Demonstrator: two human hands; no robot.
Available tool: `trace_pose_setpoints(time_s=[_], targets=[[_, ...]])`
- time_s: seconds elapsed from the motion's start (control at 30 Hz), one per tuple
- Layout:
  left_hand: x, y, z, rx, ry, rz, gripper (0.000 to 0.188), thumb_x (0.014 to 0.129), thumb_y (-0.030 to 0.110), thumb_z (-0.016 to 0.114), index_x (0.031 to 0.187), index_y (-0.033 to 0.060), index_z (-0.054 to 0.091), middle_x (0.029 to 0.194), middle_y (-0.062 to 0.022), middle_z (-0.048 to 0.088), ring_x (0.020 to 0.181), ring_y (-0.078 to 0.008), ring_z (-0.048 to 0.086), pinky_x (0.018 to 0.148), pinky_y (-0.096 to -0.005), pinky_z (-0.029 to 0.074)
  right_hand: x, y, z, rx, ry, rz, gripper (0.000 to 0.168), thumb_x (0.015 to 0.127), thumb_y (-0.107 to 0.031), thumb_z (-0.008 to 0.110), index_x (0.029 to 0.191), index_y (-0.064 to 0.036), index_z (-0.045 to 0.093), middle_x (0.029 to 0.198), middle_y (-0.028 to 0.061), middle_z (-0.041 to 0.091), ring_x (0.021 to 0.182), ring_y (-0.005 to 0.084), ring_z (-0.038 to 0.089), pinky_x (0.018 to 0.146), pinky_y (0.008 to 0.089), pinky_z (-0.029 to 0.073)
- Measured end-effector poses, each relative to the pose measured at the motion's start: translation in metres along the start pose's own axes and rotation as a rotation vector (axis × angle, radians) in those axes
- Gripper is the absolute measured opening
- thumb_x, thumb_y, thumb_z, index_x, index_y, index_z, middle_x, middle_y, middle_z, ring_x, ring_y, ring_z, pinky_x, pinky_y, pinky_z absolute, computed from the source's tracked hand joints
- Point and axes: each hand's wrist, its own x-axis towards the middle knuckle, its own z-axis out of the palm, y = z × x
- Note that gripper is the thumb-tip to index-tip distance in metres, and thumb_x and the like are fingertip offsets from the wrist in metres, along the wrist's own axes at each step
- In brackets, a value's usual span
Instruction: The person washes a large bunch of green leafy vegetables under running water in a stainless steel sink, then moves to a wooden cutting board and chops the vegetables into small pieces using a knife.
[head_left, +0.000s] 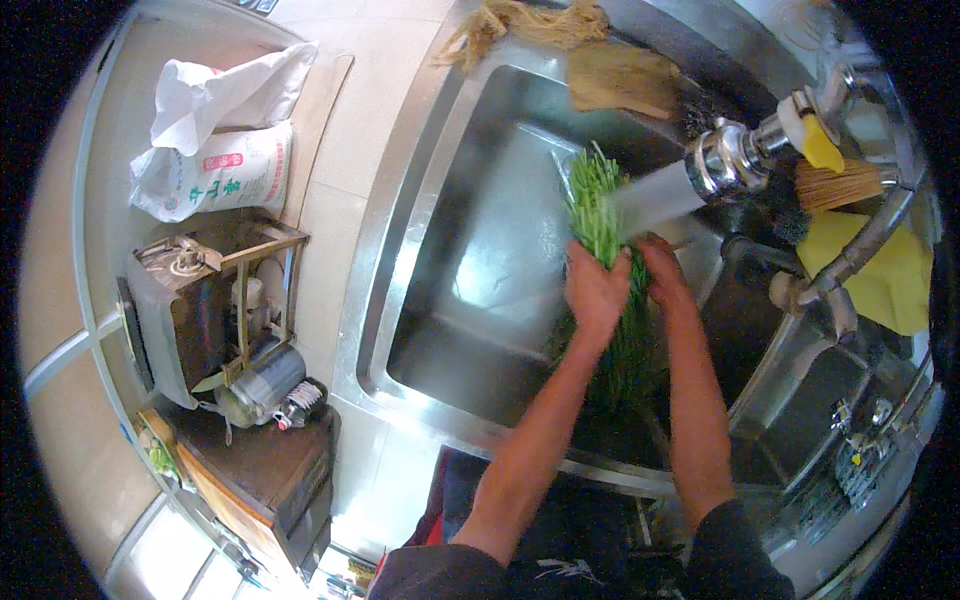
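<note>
A bunch of long green vegetable stalks (592, 199) is held over a stainless steel sink basin (480, 247). My left hand (598, 285) is wrapped around the stalks, their cut ends pointing away from me. Darker leaves (619, 360) trail down between my forearms. On the bunch's right side, my right hand (663, 268) has its fingers curled at the greens; its fingertips are partly hidden. From the chrome faucet (727, 161), a wide stream of water (656, 196) falls onto the stalks just above my hands. Water stands or runs on the basin floor.
A brown fibrous cloth (540, 26) and a brown board-like piece (622, 79) lie on the sink's far rim. At right are a bristle brush (836, 184), a yellow sheet (874, 270) and a smaller sink (802, 405). Printed white sacks (240, 169) and a wooden frame (266, 244) stand left.
</note>
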Motion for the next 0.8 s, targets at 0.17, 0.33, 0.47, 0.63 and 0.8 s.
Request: trace_pose_setpoints(time_s=[0.17,0.33,0.47,0.63,0.8], targets=[[-0.030,0.039,0.006,0.074,0.148,0.048,0.059,0.080,0.028,0.072,0.121,-0.0031,0.042,0.107,-0.0261,0.056,0.097,-0.0474,0.056,0.084,-0.0494,0.047,0.009,-0.004,-0.013,-0.282,0.078,-0.293,0.057,0.087,-0.028,0.058,0.134,0.002,0.047,0.130,0.0189,0.055,0.115,0.0318,0.054,0.097,0.0403,0.042],[-0.030,0.028,0.027,0.061,0.132,0.146,0.061,0.084,0.027,0.067,0.129,-0.0029,0.038,0.117,-0.0248,0.049,0.107,-0.0453,0.051,0.084,-0.0494,0.047,-0.017,-0.037,-0.015,-0.278,0.179,-0.333,0.053,0.088,-0.034,0.059,0.130,-0.002,0.052,0.124,0.0141,0.059,0.112,0.0291,0.055,0.095,0.0394,0.042],[-0.026,0.010,0.018,0.074,-0.034,0.130,0.057,0.086,0.027,0.066,0.129,-0.0030,0.044,0.116,-0.0273,0.053,0.111,-0.0455,0.050,0.092,-0.0489,0.044,-0.040,-0.049,-0.017,-0.250,0.151,-0.328,0.060,0.086,-0.041,0.062,0.130,-0.002,0.051,0.127,0.0156,0.058,0.116,0.0317,0.054,0.098,0.0396,0.041],[0.011,-0.023,0.003,0.167,0.186,0.154,0.056,0.090,0.030,0.061,0.128,-0.0066,0.046,0.114,-0.0297,0.056,0.107,-0.0458,0.053,0.092,-0.0488,0.044,-0.008,-0.028,-0.023,-0.681,0.268,-0.330,0.069,0.082,-0.045,0.067,0.132,-0.001,0.048,0.129,0.0208,0.056,0.121,0.0374,0.051,0.102,0.0432,0.040],[0.026,-0.035,0.039,0.010,0.052,-0.006,0.064,0.088,0.033,0.064,0.130,-0.0093,0.041,0.119,-0.0329,0.053,0.112,-0.0470,0.051,0.093,-0.0499,0.043,0.030,0.009,-0.020,-0.579,0.261,-0.485,0.066,0.079,-0.037,0.069,0.131,-0.002,0.050,0.125,0.0217,0.058,0.117,0.0390,0.053,0.100,0.0439,0.042]])
